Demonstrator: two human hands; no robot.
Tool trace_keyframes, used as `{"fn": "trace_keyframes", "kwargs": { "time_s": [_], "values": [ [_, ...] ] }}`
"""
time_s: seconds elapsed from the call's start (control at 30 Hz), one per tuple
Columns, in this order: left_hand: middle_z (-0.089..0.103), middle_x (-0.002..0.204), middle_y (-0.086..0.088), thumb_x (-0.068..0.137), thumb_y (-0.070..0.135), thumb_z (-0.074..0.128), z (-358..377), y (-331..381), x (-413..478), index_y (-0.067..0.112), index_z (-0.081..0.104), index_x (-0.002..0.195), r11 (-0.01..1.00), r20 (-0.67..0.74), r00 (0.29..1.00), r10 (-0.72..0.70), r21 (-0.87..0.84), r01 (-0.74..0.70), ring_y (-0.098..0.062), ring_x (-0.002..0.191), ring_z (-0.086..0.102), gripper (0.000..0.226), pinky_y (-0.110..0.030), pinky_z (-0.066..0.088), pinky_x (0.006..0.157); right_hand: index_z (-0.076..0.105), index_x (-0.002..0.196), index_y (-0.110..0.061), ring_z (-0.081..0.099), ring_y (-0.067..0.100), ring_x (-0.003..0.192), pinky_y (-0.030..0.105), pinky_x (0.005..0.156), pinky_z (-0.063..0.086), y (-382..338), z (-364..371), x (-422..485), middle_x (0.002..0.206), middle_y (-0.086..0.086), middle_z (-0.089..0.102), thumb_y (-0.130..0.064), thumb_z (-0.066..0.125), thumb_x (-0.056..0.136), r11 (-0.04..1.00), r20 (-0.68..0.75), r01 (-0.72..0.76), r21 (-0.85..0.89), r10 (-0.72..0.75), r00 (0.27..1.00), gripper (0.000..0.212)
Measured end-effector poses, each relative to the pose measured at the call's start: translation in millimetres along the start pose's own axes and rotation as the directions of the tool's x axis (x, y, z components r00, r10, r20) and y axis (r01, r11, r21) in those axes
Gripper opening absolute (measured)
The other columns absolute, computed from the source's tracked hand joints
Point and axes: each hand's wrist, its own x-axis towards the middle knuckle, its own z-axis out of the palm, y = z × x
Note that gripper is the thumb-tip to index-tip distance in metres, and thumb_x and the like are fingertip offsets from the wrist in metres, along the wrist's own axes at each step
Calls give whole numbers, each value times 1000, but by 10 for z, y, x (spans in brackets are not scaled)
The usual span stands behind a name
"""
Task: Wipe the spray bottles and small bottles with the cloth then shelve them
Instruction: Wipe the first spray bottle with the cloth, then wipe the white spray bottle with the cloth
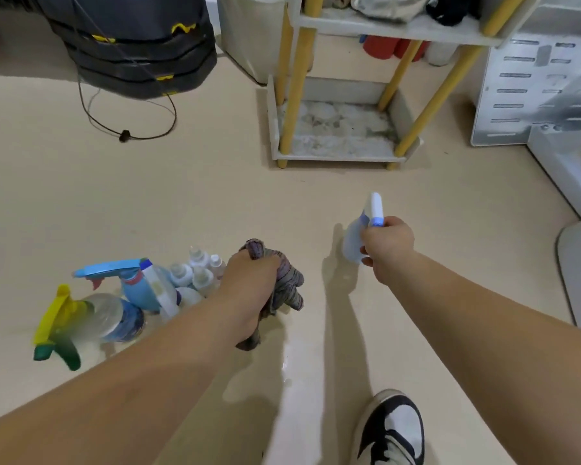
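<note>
1. Right hand [388, 248]: fingers curled round the neck of a pale blue spray bottle [352, 241], just below its white trigger head [375, 204] with a blue collar. The bottle body is translucent; its fill level cannot be determined. Whether the base touches the floor [182, 196] cannot be determined.

2. Left hand [249, 283]: gripping a bunched striped cloth [287, 280], which hangs from the fist toward the floor. The cloth and the pale blue spray bottle are apart.

3. Bottle group, on the floor just left of the left hand:
- small bottles [195, 270], clear or white with nozzle caps, standing upright and close together;
- a blue-trigger spray bottle [138, 286], tilted, carrying a white label strip;
- a yellow-and-green-trigger spray bottle [113, 318], clear body with a blue label band.
All label writing is too blurred to read.

4. Shelf rack [336, 157], ahead of the hands and well apart from them: white tiers on yellow posts. The bottom tier surface is mottled with stains. The upper tier holds a silver bag [386, 6] and a dark item.

5. Surroundings: red containers [383, 48] behind the rack; stacked dark bins [138, 45] and a cable [125, 134] at upper left; a black-and-white shoe [394, 427] at the bottom edge.
</note>
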Motion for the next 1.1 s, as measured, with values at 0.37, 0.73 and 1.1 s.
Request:
{"fn": "trace_keyframes", "kwargs": {
  "time_s": [0.37,0.73,1.1],
  "values": [
    [63,76,-18,104,0,49,177,-210,-8,13,57,107,1000,13,1000,-10,-25,10,-19,32,58,15,-21,44,32,54,106,-15,62,28,86,42,76,57,260,-92,38,88,1,55,-31,68,98,982,-17,-145,117,148,989,23],
    [77,82,-19,98,20,64,-343,-283,-398,5,65,101,983,-26,994,-111,145,113,-31,70,74,15,-45,64,79,67,91,-7,60,25,62,30,57,52,323,542,-1270,81,12,67,-24,67,95,939,451,-69,-337,225,864,18],
    [77,102,-13,91,36,71,-1262,-661,-829,13,68,111,969,-142,976,-167,159,189,-28,91,74,31,-37,59,84,62,92,-9,60,25,68,34,62,48,594,842,-2179,86,12,67,-27,64,98,981,522,106,-159,-7,853,19]
  ]
}}
